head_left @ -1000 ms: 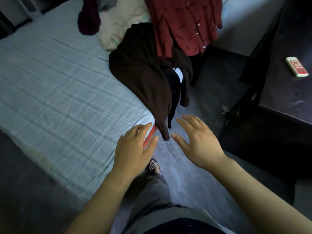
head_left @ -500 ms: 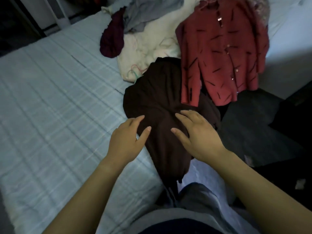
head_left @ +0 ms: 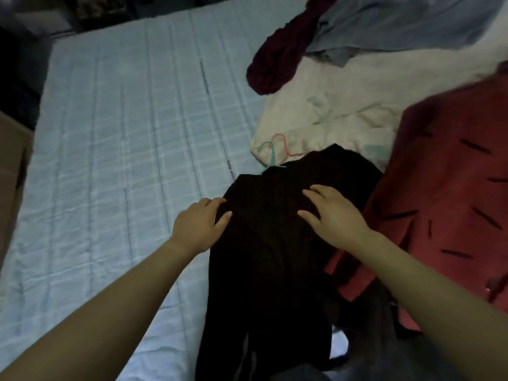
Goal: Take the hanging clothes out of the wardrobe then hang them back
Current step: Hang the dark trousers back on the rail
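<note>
Far left, the bed [head_left: 118, 127] with its pale blue checked sheet fills your view, lying flat and lightly creased. Your left hand [head_left: 198, 224] reaches in over the sheet, fingers nearly straight and relaxed, thumb apart. Its fingertips and thumb tip touch the left edge of the dark brown garment [head_left: 275, 257], with no fabric gathered in them. That garment lies on the bed in the middle. Its top end is towards the clothes pile and its lower end runs down towards you, out of the bottom of the frame. Your right hand [head_left: 332, 215] rests palm down on its upper part, fingers spread and only lightly bent, holding nothing. Behind the dark garment sits a cream garment [head_left: 330, 119] with red and teal looped lines near its lower corner, partly covered by the dark one. Above that are a maroon garment [head_left: 277, 59] in a bunch and a grey-blue garment [head_left: 398, 26], which overlaps it. Far right, a red shirt [head_left: 453, 188] with dark dash marks lies next to the dark garment, just beside your right wrist.
</note>
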`<action>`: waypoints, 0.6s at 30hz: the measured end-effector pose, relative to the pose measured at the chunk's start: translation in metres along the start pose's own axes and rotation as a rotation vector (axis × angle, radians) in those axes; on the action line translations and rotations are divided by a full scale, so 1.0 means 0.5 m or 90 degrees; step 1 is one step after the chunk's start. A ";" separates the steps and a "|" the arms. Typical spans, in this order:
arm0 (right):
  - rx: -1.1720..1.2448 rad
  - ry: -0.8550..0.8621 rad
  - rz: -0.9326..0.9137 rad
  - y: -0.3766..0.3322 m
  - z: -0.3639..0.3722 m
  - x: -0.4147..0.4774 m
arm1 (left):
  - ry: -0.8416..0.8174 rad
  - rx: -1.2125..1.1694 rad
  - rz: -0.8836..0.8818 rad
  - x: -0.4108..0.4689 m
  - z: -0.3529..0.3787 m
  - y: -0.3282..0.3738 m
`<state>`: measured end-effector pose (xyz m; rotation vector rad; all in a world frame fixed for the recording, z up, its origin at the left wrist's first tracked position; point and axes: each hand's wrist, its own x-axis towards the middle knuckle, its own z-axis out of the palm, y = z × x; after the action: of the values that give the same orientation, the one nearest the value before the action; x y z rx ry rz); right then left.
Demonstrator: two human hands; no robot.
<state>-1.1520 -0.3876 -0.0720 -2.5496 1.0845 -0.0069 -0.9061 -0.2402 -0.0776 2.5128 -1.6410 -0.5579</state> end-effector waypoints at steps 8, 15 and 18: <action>-0.044 -0.013 -0.032 0.162 0.064 0.232 | -0.001 -0.035 -0.135 0.159 0.098 0.009; -0.068 -0.088 0.083 0.271 0.140 0.332 | -0.071 -0.161 -0.203 0.317 0.203 -0.001; -0.048 -0.076 0.074 0.296 0.162 0.353 | -0.085 -0.208 -0.161 0.371 0.248 -0.005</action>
<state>-1.1187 -0.5778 -0.2213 -2.5124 1.2052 0.2168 -0.8809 -0.3908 -0.2402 2.4902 -1.1546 -0.9519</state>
